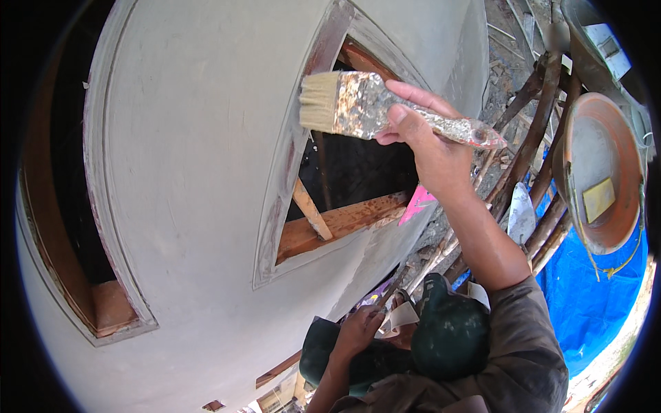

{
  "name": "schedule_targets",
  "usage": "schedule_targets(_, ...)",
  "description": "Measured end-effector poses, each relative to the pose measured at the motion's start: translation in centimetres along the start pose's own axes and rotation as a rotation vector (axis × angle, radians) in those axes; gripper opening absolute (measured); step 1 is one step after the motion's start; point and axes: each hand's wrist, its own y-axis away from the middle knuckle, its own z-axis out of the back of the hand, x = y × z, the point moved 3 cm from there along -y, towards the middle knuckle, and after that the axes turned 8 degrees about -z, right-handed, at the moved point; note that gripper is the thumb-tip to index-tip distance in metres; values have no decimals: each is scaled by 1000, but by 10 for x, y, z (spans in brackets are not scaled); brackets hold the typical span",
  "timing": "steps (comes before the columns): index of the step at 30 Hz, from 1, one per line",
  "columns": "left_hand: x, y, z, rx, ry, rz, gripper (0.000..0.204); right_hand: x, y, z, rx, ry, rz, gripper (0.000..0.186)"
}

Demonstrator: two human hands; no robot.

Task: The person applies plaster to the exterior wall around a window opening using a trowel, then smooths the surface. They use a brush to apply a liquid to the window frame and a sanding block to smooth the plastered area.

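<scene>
My right hand [430, 155] grips the handle of a wide, paint-stained brush [354, 100], its pale bristles pointing left. The bristles overlap the frame of a small tapered window opening [279, 234] in a pale grey plastered wall [186, 138]; whether they touch it I cannot tell. Wooden pieces [354, 213] line the opening. Low in the view, my left hand [361, 327] is closed on a thin dark pole [387, 289], beside dark green cloth [447, 330].
Crossed wooden scaffold poles [530, 158] stand at right, with a grey trowel [520, 213]. A round orange basin [613, 138] holding a yellow block [599, 199] sits above a blue tarp [585, 296]. A taller recessed opening [113, 306] is at left.
</scene>
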Motion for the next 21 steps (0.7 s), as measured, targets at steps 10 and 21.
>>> schedule_targets(10,4,2,-3,-10,7,10,35,-21,0,-17,-10,-52,15,39)
schedule_targets(21,12,5,-8,2,18,-3,38,-13,-21,0,-176,-90,146,40)
